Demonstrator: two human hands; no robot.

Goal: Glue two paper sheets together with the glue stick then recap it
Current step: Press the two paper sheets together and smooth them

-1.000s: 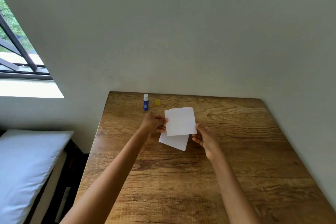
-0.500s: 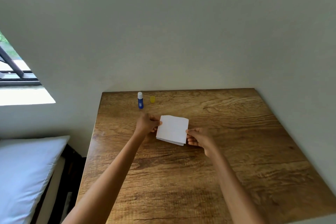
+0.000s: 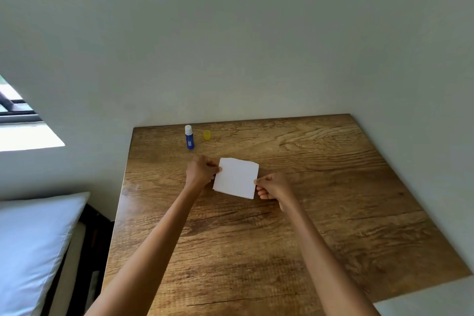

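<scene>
Two white paper sheets (image 3: pixel 236 177) lie stacked on the wooden table (image 3: pixel 320 213), the upper one almost covering the lower, whose edge shows only along the bottom. My left hand (image 3: pixel 201 170) pinches the stack's left edge. My right hand (image 3: pixel 273 187) pinches its right edge. A blue glue stick (image 3: pixel 189 137) stands upright and uncapped near the table's far left, its white glue tip showing. Its yellow cap (image 3: pixel 206 134) sits on the table just to the right of it, apart from the stick.
A grey wall runs behind the table and along its right side. A white pillow (image 3: pixel 30 246) lies on a bed to the left, below the table's left edge. A window (image 3: pixel 15 108) is at the far left.
The upper sheet, held lifted and offset above the lower one, has come down onto it and lined up with it. Both hands stayed on its edges. The view shifted right.
</scene>
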